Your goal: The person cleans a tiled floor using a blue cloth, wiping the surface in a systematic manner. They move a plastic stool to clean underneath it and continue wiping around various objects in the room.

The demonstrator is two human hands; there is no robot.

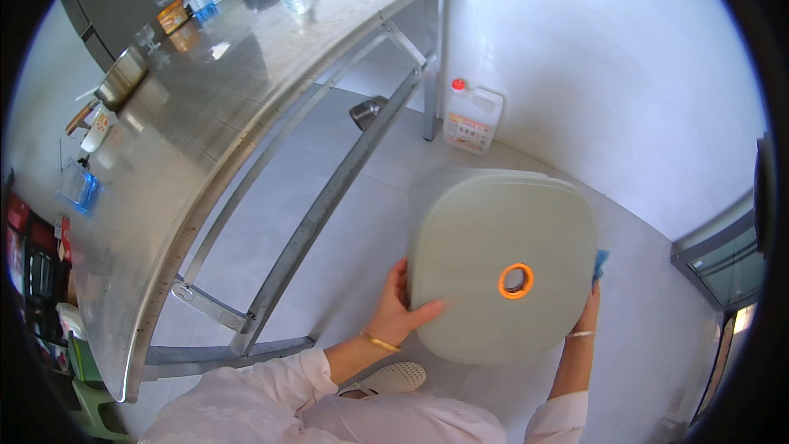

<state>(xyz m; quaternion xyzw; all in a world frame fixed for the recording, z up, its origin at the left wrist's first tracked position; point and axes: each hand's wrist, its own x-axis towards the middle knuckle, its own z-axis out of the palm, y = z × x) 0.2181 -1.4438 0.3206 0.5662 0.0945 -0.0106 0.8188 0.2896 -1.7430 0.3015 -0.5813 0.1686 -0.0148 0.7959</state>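
Note:
A grey-green plastic container [474,222], squarish with rounded corners, is held up in front of me above the floor. On its facing side is an orange ring [516,281] around a round recess. My left hand [404,308] grips its lower left edge, the thumb lying on the facing side and the fingers behind. At the lower right side my right hand [587,311] supports it, mostly hidden behind the container. A bit of blue cloth [601,263] shows just above my right hand, against the container's side.
A steel table [203,123] stands at left, with a metal pot [122,78], a bowl [96,130], an orange-lidded jar [173,16] and plastic bags on top. A red-capped jug [473,120] stands by the wall. A green stool [98,410] is at lower left.

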